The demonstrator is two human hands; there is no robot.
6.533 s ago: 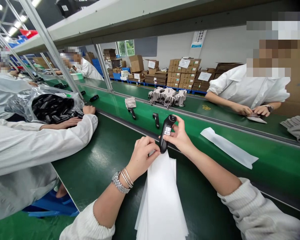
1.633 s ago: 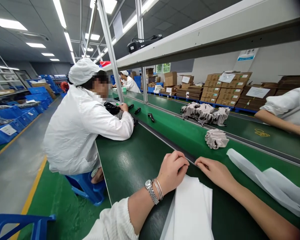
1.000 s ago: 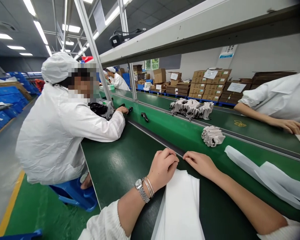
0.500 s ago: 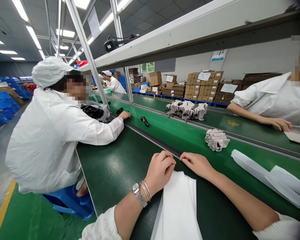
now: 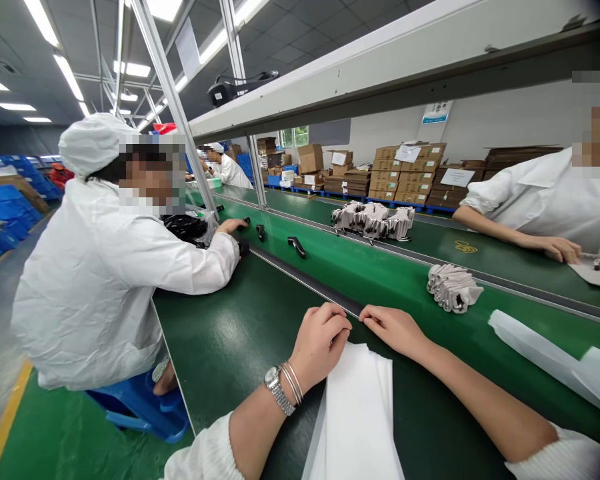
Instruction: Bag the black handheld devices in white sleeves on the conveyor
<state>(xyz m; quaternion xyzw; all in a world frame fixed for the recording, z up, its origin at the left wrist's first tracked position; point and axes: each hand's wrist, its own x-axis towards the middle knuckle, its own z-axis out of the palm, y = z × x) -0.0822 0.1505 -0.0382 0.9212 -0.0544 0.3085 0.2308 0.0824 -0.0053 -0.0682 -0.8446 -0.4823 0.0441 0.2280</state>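
Note:
My left hand, wearing a watch and bracelets, rests with curled fingers by the table's far edge. Nothing shows in it. Just below lie long folded white sheets, apparently thin bags or paper, their top end close to its fingers. My right hand lies on the same edge, fingers bent together and holding nothing that I can see. Its fingertips are a short gap from my left hand. Beyond, on the green conveyor belt, are a bundle of grey pouches and small black handheld devices.
A co-worker in white sits at left, one hand reaching onto the belt. Across it another person handles a pale grey pouch. More grey pouches and yellow rubber bands lie opposite. White sheets lie right. A shelf beam crosses overhead.
On the belt, the pouch bundle, black devices and white sheets have shifted right. The left co-worker's hand has moved back left, beside a black device. My hands have stayed still.

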